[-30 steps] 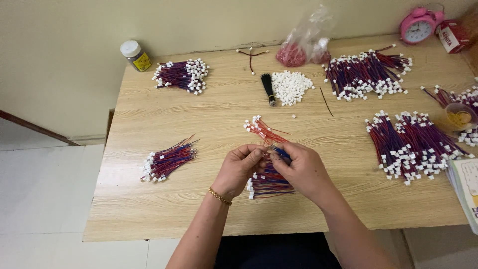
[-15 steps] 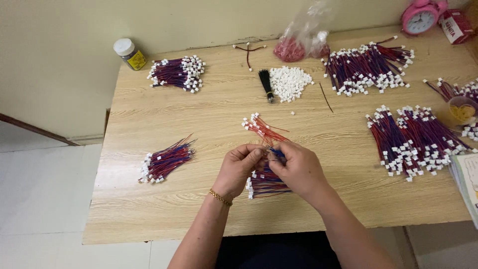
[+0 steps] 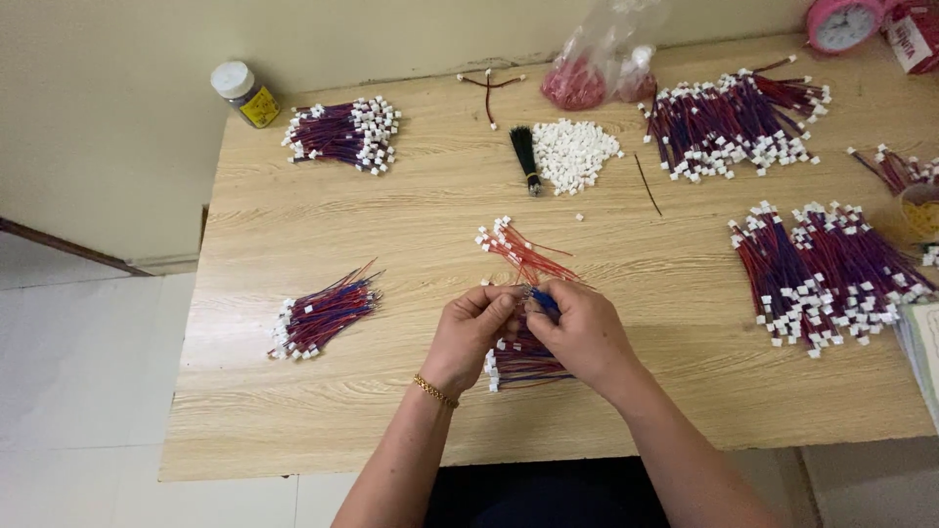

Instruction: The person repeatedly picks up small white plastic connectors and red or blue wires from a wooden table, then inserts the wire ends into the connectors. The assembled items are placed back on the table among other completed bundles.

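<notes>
My left hand (image 3: 471,330) and my right hand (image 3: 582,332) meet over the middle of the wooden table (image 3: 411,225), fingertips pinched together on a thin blue wire (image 3: 544,300). Just beyond my fingers lies a fan of red wires with white connectors (image 3: 516,250). Under my hands sits a small bundle of red and blue wires (image 3: 518,364), partly hidden. A gold bracelet circles my left wrist.
A wire bundle (image 3: 321,315) lies at the left, another (image 3: 342,133) at the back left beside a yellow jar (image 3: 245,94). A heap of white connectors (image 3: 575,153), a black brush (image 3: 524,156) and a plastic bag (image 3: 602,59) are at the back. Big bundles (image 3: 831,269) fill the right.
My hands stay in the same place with small finger movements on the wire. The camera view has shifted slightly.
</notes>
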